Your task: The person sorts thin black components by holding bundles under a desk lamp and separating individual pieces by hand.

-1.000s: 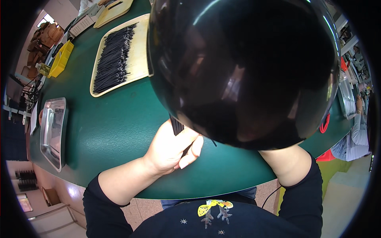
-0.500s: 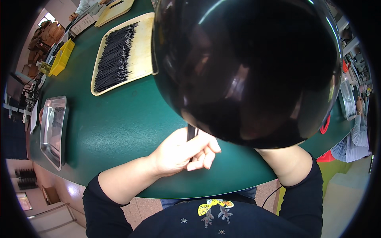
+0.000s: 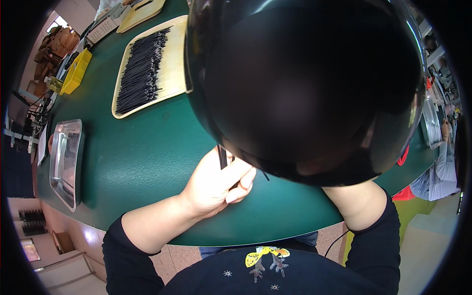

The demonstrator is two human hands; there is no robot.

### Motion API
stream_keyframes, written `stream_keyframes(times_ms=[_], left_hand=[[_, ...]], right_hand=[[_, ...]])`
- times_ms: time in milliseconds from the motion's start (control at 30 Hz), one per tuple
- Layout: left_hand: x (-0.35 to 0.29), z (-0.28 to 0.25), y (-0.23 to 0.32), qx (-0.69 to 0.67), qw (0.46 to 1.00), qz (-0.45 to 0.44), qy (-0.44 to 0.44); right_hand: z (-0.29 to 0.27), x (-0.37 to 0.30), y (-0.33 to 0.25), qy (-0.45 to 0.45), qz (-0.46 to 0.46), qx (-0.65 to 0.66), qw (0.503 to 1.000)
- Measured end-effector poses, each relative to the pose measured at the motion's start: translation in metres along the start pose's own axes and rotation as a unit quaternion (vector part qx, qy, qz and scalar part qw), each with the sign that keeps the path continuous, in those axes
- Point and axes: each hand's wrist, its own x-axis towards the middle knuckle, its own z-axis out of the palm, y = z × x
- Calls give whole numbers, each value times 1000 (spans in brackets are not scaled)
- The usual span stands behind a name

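Note:
My left hand (image 3: pixel 214 184) is closed near the front of the table, its fingers curled around thin black cable pieces (image 3: pixel 222 157). A large glossy black dome (image 3: pixel 305 98) hangs over the middle and right and covers part of what lies beneath it. Its lower edge is just above my left fingertips. One thin dark end (image 3: pixel 266 176) pokes out below that edge; I cannot tell what it belongs to. My right forearm (image 3: pixel 356 204) reaches under the dome, so the right hand and anything in it are hidden. Farther left, a cream tray (image 3: pixel 174 73) bears a heap of similar black cables (image 3: pixel 142 71).
On the green table (image 3: pixel 142 162), a metal tray (image 3: pixel 66 164) stands at the left and a yellow bin (image 3: pixel 77 71) beyond it. Another cream tray (image 3: pixel 140 17) lies at the far edge. Red handles (image 3: pixel 403 156) show at the right, and a person (image 3: pixel 437 172) sits beyond.
My left hand has shifted slightly left, and its fingers have curled in more. A thin dark end now shows under the dome's edge. The reflections on the dome have darkened.

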Motion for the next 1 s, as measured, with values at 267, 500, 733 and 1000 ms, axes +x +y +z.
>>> stream_keyframes(times_ms=[267, 500, 733, 1000], left_hand=[[-1, 1, 4, -62, 998, -11, -29], [0, -6, 0, -15, 997, 20, -72], [1, -2, 0, -17, 999, 29, -32], [2, -6, -3, -17, 1000, 2, -11]], right_hand=[[9, 3, -6, -49, -105, -394, 912], [4, 4, 5, -13, -116, -377, 919], [-6, 5, 4, -25, -213, -321, 923], [14, 6, -14, -9, -185, -406, 895]])
